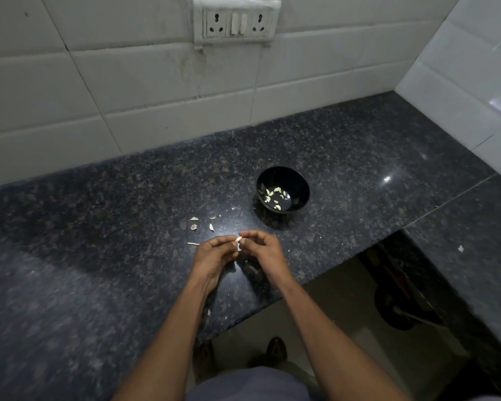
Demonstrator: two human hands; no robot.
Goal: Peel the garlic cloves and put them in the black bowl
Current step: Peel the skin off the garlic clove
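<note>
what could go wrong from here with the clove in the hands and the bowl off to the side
1. The clove is only pinched between the fingertips of the left hand and right hand above the counter; it could slip and fall.
2. The bowl sits away from the hands, so a toss could miss it.
3. Peels lie loose on the counter, and bits could get carried into the bowl.

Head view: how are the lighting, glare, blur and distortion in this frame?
Head view: dim overall; bright glare spots on the polished counter and on the wall tiles at right; wide-angle bending curves the tile lines and the counter edge; the counter's lower left looks smeared; the hands, left and right, and the garlic clove between them are fairly sharp; the black bowl reads clearly.
</note>
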